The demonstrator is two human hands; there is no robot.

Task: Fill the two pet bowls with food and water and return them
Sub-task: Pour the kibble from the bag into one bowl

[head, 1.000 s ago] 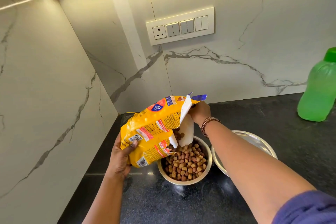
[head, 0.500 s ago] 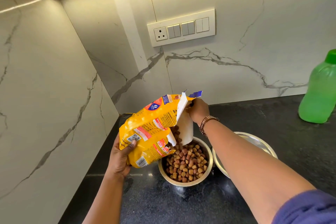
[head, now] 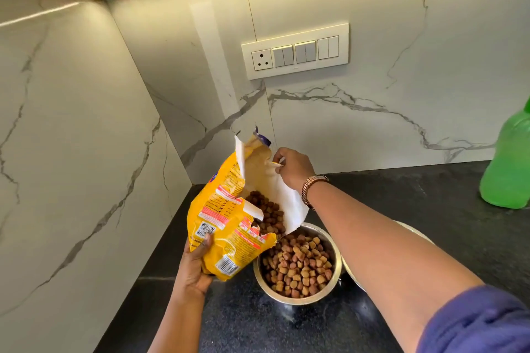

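Steel round food bowl (head: 298, 292) on the black desk (head: 430, 209) looks full of kibble, both hands' grips curl round the yellow bag (head: 226, 226) above it; water, second bowl (head: 413, 233) and return remain.

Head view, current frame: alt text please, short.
A person tilts a yellow pet food bag over a steel bowl full of kibble, left hand at its base, right hand pinching its torn top. A green bottle stands on the black counter.
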